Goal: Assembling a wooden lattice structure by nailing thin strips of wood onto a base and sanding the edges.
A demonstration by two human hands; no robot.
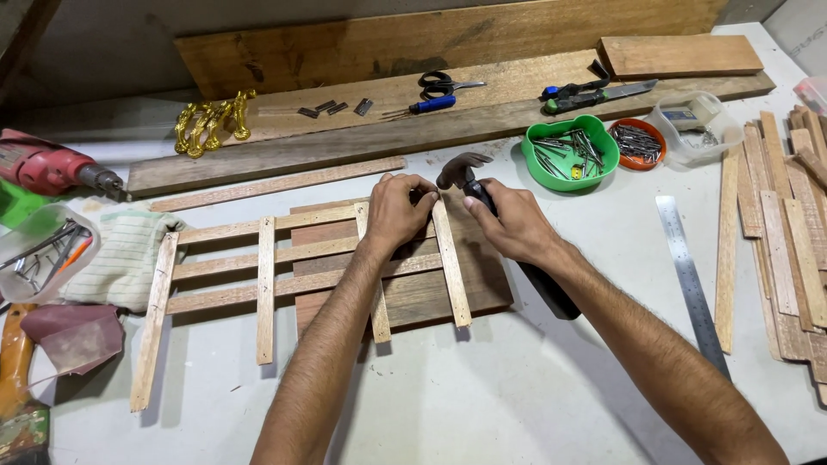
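A small wooden lattice of thin horizontal strips and upright slats lies across a brown board on the white table. My left hand presses on the top of the frame near its rightmost slat, fingers pinched at the joint. My right hand grips a black-handled hammer close to its head, which hovers just above that joint.
A green bowl and an orange dish of nails sit behind. A steel ruler and stacked wood strips lie at right. Red drill, cloth and sandpaper at left. Planks with scissors and tools at back.
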